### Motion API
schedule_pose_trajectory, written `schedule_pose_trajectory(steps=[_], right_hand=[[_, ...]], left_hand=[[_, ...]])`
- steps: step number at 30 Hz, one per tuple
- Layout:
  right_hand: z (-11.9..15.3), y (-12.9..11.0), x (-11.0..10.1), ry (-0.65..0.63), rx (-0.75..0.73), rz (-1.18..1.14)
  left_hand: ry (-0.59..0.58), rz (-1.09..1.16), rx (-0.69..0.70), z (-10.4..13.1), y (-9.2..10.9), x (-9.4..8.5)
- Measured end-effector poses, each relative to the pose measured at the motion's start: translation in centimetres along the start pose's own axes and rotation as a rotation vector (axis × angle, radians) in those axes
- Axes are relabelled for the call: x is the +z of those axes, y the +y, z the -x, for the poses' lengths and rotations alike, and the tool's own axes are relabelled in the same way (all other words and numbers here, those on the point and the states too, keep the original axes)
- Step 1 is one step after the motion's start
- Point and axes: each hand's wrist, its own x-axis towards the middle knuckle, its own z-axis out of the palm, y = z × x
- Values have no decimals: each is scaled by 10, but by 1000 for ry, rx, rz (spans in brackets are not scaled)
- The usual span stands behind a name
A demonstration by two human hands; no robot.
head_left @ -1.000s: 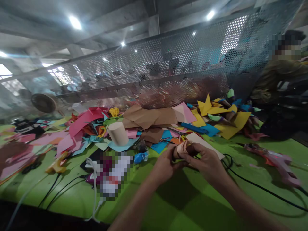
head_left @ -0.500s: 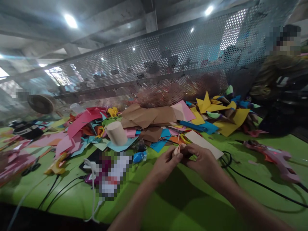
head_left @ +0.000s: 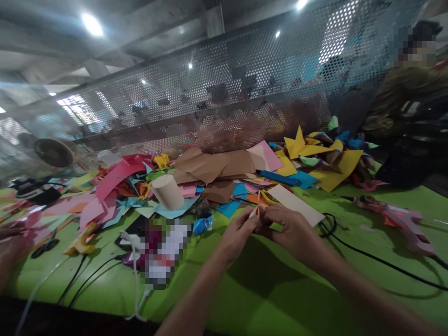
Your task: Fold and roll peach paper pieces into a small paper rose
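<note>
My left hand (head_left: 239, 232) and my right hand (head_left: 287, 227) meet above the green tabletop, both closed around one small curled piece of pale peach paper (head_left: 258, 212). Fingers cover most of the piece, so its full shape is hidden. Just beyond my right hand lies a flat cream sheet of card (head_left: 297, 205). Yellow-handled scissors (head_left: 266, 196) show partly behind the hands. Off to the right, a pink glue gun (head_left: 395, 219) rests on the table, its black cable running toward the front.
A cream paper cylinder (head_left: 167, 192) stands at centre left amid coloured paper scraps. A white power strip (head_left: 170, 252) with cables lies in front. Yellow and blue paper pieces (head_left: 315, 158) heap at back right. Another person's hand (head_left: 9, 247) appears at far left; a person sits far right.
The peach paper has turned and looks narrower between my fingers. My hands stay together in nearly the same place. At far left, the other person's hand has come further into view.
</note>
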Motion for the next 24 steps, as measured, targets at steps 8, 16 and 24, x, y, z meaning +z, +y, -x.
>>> schedule_pose_trajectory(steps=[8, 16, 24], right_hand=[[-2, 0, -5, -18, -141, 33], [-4, 2, -5, -14, -252, 112], [-3, 1, -6, -28, -252, 112]], left_hand=[[-57, 28, -31, -2, -4, -6], [-67, 27, -31, -1, -1, -5], [-3, -10, -29, -2, 0, -2]])
